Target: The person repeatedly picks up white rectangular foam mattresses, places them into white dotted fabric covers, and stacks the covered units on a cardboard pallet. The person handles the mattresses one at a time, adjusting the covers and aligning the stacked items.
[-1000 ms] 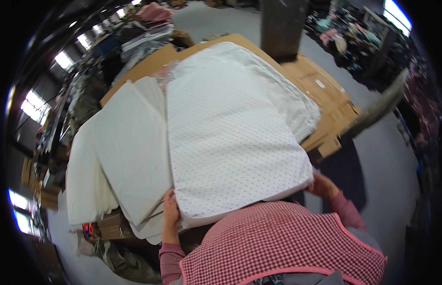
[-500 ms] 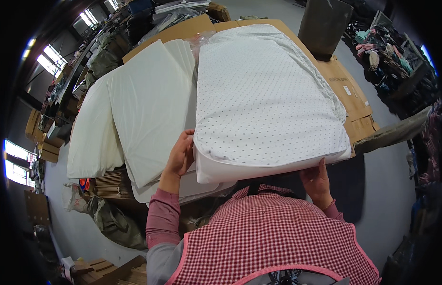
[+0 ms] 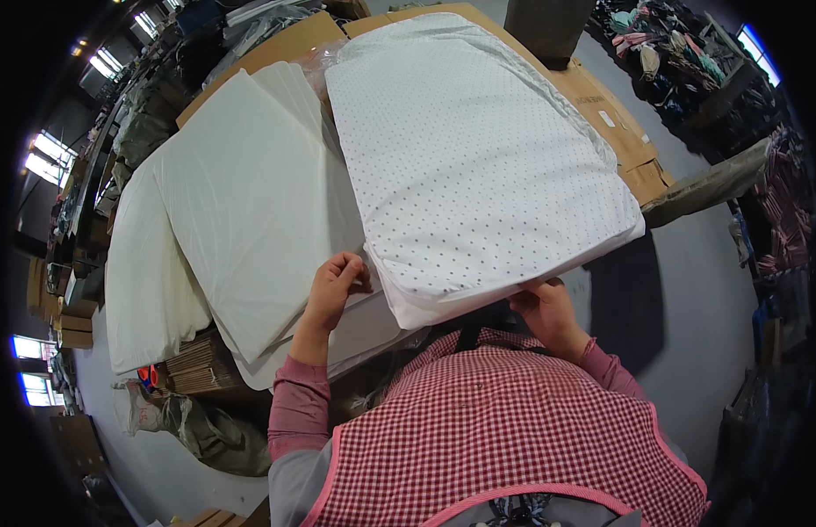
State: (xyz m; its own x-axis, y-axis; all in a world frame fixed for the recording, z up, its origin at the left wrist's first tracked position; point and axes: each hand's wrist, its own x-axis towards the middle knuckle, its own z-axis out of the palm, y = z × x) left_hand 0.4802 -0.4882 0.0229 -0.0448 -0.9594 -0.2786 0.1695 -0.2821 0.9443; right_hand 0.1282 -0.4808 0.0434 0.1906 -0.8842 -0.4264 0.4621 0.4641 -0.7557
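Note:
A thick, flat, pad-like piece in white fabric with small grey dots (image 3: 487, 167) lies slanted in front of me, its near end jutting toward my body. Along its near lower edge, my right hand (image 3: 548, 314) is closed, gripping the white border. Beside the near left corner is my left hand (image 3: 336, 294), its fingers curled together; what they hold, if anything, is hidden. To the left lie plain white flat sheets (image 3: 250, 202), overlapping in a fanned pile. More white sheets (image 3: 149, 272) droop over the left side.
Flattened brown cardboard (image 3: 601, 114) lies beneath and beyond the dotted piece. Red-handled scissors (image 3: 148, 376) rest by stacked cardboard (image 3: 201, 364) at the lower left. A grey-green bag (image 3: 210, 435) sits on the floor. Heaped textiles (image 3: 671, 53) stand at the far right.
The dotted pad has turned, its near end swinging right. My right hand has moved left along its lower edge. My left hand's fingers have curled closed beside the corner. The view has shifted.

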